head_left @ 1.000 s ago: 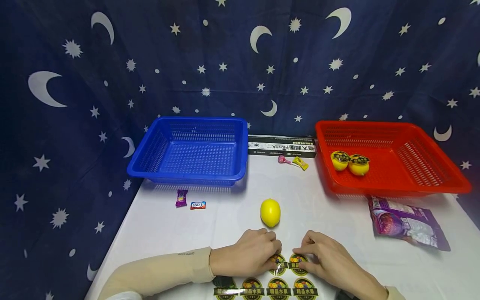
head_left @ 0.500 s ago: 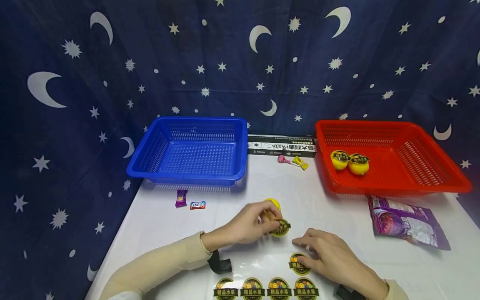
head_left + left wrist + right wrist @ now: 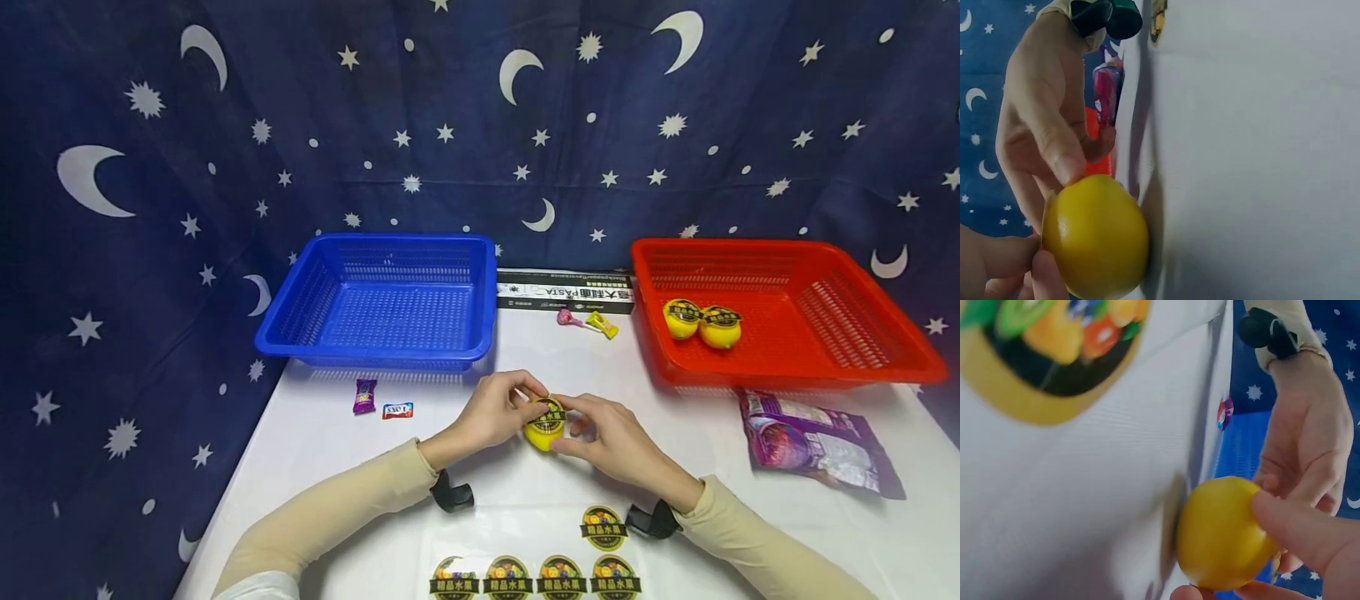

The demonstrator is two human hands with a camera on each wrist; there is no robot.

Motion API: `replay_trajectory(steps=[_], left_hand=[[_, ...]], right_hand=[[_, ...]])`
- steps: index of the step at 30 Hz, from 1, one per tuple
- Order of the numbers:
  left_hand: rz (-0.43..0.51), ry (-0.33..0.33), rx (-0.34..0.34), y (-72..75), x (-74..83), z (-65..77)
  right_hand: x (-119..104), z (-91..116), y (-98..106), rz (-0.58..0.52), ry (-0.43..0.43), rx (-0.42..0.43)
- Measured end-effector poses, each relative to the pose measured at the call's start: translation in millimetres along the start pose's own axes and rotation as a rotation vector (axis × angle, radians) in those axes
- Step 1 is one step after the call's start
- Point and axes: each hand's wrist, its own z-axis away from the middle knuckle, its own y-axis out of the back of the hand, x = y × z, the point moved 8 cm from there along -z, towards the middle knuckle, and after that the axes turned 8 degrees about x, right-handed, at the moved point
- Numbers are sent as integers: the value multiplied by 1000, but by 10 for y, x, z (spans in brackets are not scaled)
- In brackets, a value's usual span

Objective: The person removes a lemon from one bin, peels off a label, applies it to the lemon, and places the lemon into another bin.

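A yellow lemon (image 3: pixel 542 437) stands on the white table between both hands, with a round black-and-gold sticker (image 3: pixel 550 414) lying over its top. From the left, my left hand (image 3: pixel 495 412) pinches the sticker's edge; the left wrist view shows its thumb and finger at the side of the lemon (image 3: pixel 1097 240). My right hand (image 3: pixel 618 437) holds the lemon from the other side, fingers and thumb around it, as the right wrist view shows on the lemon (image 3: pixel 1225 534). Nearer me lies a clear sheet (image 3: pixel 510 525) bearing several more stickers, one apart in the upper row (image 3: pixel 603 528).
At the back left stands a blue basket (image 3: pixel 375 354). The red basket (image 3: pixel 795 371) at right holds two stickered lemons (image 3: pixel 701 325). A purple bag (image 3: pixel 821 446), a pasta box (image 3: pixel 566 292), a lollipop (image 3: pixel 570 318) and small wrapped candies (image 3: pixel 364 396) lie about the table.
My left hand has lifted a sticker off the sheet and carried it forward onto the lemon. My right hand has left the sheet and moved up to hold the lemon.
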Motion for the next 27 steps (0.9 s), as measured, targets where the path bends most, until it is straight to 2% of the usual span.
replay_trajectory(steps=[7,12,15,20,27], left_hand=[[-183,-144,48,23,92,18],[-291,-206,65,15,146,42],[-325,-237,69,-2,166,57],[-337,-263,79,-5,164,77],[-277,-252,76,72,77,128]], right_hand=[[19,-40,-28,-44,-16,0],[1,-41,-16,-9,-8,-17],[-11,-49,36,-17,-7,19],[-37,-76,83,-86,45,121],[-56,-54,30,-69,95,165]])
